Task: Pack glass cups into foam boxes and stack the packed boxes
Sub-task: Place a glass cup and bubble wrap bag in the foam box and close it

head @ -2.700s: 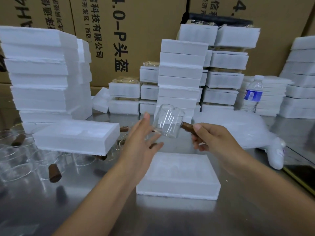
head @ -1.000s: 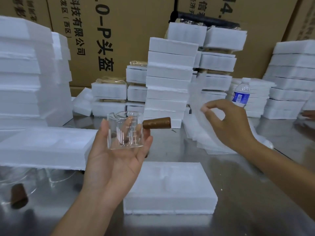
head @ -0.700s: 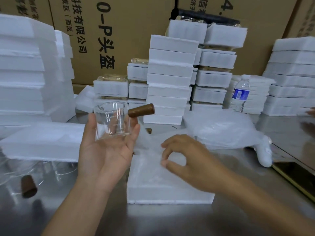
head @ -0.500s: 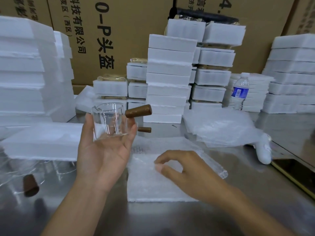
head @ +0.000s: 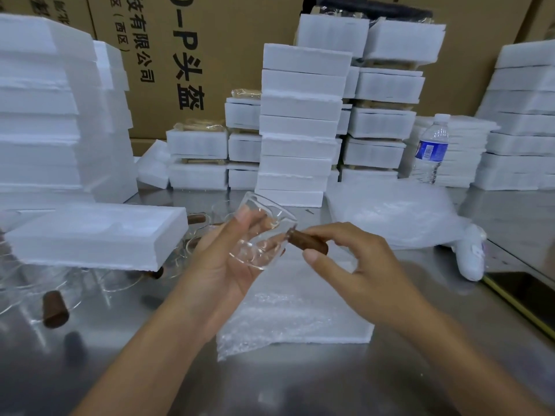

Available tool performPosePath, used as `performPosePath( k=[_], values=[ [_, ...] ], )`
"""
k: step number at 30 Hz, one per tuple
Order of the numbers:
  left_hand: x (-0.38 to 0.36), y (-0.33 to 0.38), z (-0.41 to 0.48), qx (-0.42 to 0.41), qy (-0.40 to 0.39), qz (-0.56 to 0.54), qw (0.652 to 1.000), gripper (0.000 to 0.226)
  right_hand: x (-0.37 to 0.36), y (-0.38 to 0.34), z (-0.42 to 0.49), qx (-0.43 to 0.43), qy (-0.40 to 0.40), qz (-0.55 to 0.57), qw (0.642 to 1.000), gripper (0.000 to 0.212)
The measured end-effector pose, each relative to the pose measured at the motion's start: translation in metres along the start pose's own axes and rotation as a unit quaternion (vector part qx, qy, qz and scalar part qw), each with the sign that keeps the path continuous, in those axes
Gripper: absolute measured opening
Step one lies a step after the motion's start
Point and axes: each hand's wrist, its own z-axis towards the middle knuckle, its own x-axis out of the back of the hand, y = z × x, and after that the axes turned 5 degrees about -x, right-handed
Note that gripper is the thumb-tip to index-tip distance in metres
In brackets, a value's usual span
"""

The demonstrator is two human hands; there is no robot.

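A: Above the bubble wrap sheet (head: 285, 319), in mid-air, saw the glass cup (head: 258, 235), tilted, mouth up and away. Gripped in the left hand (head: 222, 265), with fingers and thumb curled round the glass wall.

B: And found the right hand (head: 360, 265) how?

A: Closed on the cup's brown handle (head: 309, 243), pinching its outer end between thumb and fingertips.

B: Noted what underneath?

A: Saw that wrap sheet spread over a foam box (head: 354, 334) on the steel table (head: 330, 385), overhanging the near-left corner. Made out only the box's front and right edges.

B: Logged anything left?

A: Found a foam slab (head: 96, 232) propped on loose glass cups (head: 105, 283), with brown handles poking out below.

B: Checked the back?

A: Saw stacked foam boxes (head: 300, 124) against cardboard cartons (head: 210, 40). Spotted a bubble wrap pile (head: 390, 214) right of centre, with an upright water bottle (head: 431, 148) behind.
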Motion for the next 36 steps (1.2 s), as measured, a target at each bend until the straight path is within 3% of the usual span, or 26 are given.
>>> performPosePath(
  k=[7,11,14,17,19,21,23,25,28,32,34,36],
  values=[
    [-0.001,-0.006,-0.001,0.011,-0.023,0.046,0.999,0.067,0.001,0.007,0.001,-0.007,-0.03,-0.044,0.999,0.017],
    [0.0,-0.011,-0.001,0.032,-0.024,0.098,0.994,0.092,0.01,0.016,0.005,-0.031,0.023,-0.014,0.999,0.015],
    [0.001,-0.009,-0.002,0.04,-0.057,0.143,0.987,0.098,0.016,0.024,0.008,-0.063,0.087,-0.005,0.994,0.017],
    [-0.004,-0.007,-0.002,0.027,-0.081,0.251,0.964,0.071,0.019,0.032,0.013,-0.119,0.13,0.005,0.984,0.018],
    [-0.012,-0.013,0.001,0.01,-0.064,0.396,0.916,0.044,0.019,0.037,0.014,-0.158,0.141,0.015,0.977,0.02],
    [-0.023,-0.022,0.008,-0.005,-0.04,0.557,0.83,0.024,0.019,0.04,0.014,-0.176,0.139,0.022,0.974,0.02],
    [-0.032,-0.033,0.015,-0.022,-0.026,0.677,0.736,0.025,0.019,0.042,0.015,-0.187,0.14,0.037,0.972,0.018],
    [-0.04,-0.042,0.021,-0.051,-0.007,0.746,0.664,0.034,0.02,0.044,0.015,-0.194,0.149,0.056,0.968,0.017],
    [-0.042,-0.054,0.026,-0.067,-0.012,0.792,0.607,0.041,0.022,0.047,0.015,-0.211,0.172,0.095,0.958,0.013],
    [-0.034,-0.063,0.026,-0.058,-0.005,0.787,0.614,0.028,0.023,0.049,0.014,-0.232,0.198,0.159,0.939,0.017],
    [-0.031,-0.061,0.028,-0.079,0.011,0.766,0.638,0.01,0.024,0.048,0.014,-0.237,0.204,0.182,0.932,0.016],
    [-0.028,-0.058,0.027,-0.091,0.027,0.743,0.662,0.016,0.027,0.048,0.015,-0.239,0.205,0.198,0.928,0.018]
  ],
)
